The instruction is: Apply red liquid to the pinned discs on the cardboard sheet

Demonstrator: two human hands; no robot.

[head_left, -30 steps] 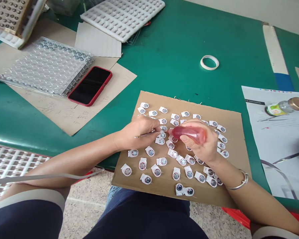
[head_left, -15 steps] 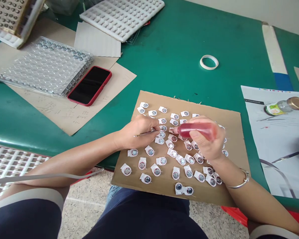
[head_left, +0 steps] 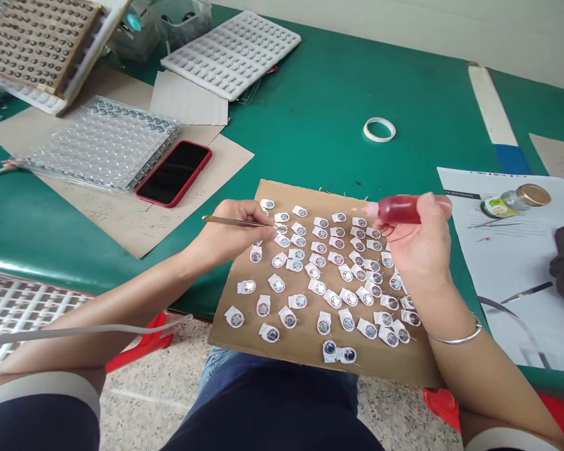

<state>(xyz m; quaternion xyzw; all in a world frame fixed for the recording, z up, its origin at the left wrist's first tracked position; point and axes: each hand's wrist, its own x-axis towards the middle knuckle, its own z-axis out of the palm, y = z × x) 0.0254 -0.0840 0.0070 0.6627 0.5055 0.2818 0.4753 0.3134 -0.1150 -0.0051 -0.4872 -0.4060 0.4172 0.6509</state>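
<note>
My left hand is closed round slim metal tweezers, whose back end sticks out to the left. Their tips are over the small round parts on white tabs at the board's upper left; whether they touch one I cannot tell. My right hand grips a squeeze bottle of red liquid, lying nearly level, its thin nozzle pointing left above the board's top edge. Under both hands lies a brown cardboard sheet. Rows of round silver parts on white tabs are spread over it.
Left on the green table lie a red-cased phone, a clear plastic tray and a white tray. A tape roll lies behind the board. To the right, a small glass jar rests on white paper.
My right hand has lifted the bottle up and right, away from the parts. My left hand has moved left and up with the tweezers. The view has also shifted slightly.
</note>
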